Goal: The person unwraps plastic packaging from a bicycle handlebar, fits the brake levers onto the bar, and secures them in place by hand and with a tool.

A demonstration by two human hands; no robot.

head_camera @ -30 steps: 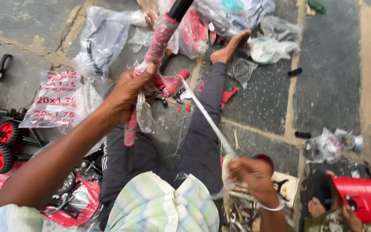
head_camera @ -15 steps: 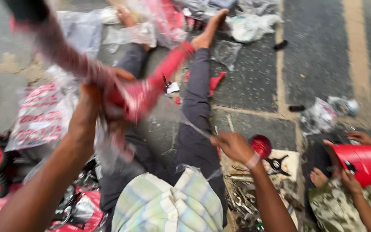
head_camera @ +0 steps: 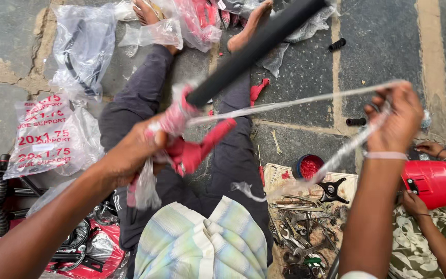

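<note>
Stone-paved floor [head_camera: 383, 46], littered w/ plastic bags and tools: a seated person's left hand [head_camera: 140, 150] is clamped on a red handlebar [head_camera: 192, 147] w/ black foam grip [head_camera: 256, 46], held above the lap. Right hand [head_camera: 396, 119], well apart from it, pinches a strip of clear plastic wrap [head_camera: 295, 103] stretched taut from the bar. Nearby, another person's hands hold a red container [head_camera: 432, 181] beside a tool pile [head_camera: 300, 227].

Clear plastic bag [head_camera: 52, 135] with red printing, flat on paving at left. Second clear bag [head_camera: 82, 49] above it, dark curved part inside. Crumpled clear bag [head_camera: 194, 20] with red contents near bare feet (top centre). More clear wrapping [head_camera: 86, 248] over red parts, bottom left.
</note>
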